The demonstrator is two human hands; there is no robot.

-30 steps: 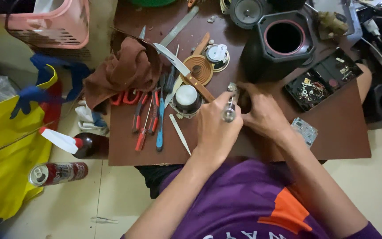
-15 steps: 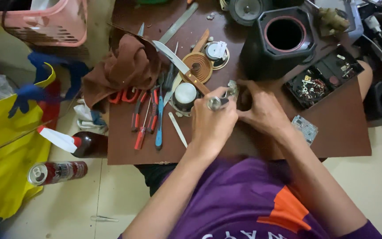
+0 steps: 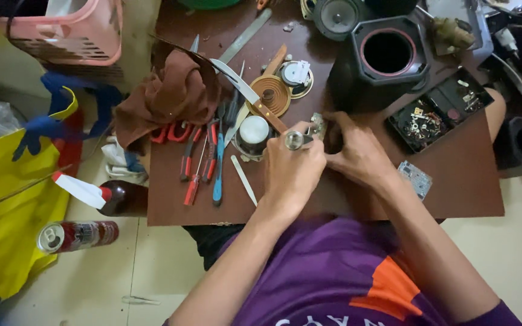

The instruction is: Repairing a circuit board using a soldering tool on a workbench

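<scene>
Fingers (image 3: pixel 297 158) of the left hand (image 3: pixel 291 172) curling tight around a small round silvery metal cylinder (image 3: pixel 293 140), gripping it upright above the brown wooden table (image 3: pixel 454 193). Right hand (image 3: pixel 357 157) clenching beside it, pinching a small greyish metal part (image 3: pixel 317 125), fingertips nearly meeting the left's. Lying just left: a glossy dark jar with a white lid (image 3: pixel 254 134), a flat coiled copper-brown disc (image 3: pixel 269 95), a long steel knife blade (image 3: pixel 237 81). Resting further left: red-handled pliers (image 3: pixel 190 158), a blue-handled screwdriver (image 3: pixel 218 175), a crumpled brown cloth (image 3: pixel 170 99). Standing behind: a black boxy speaker housing (image 3: pixel 388 60).
</scene>
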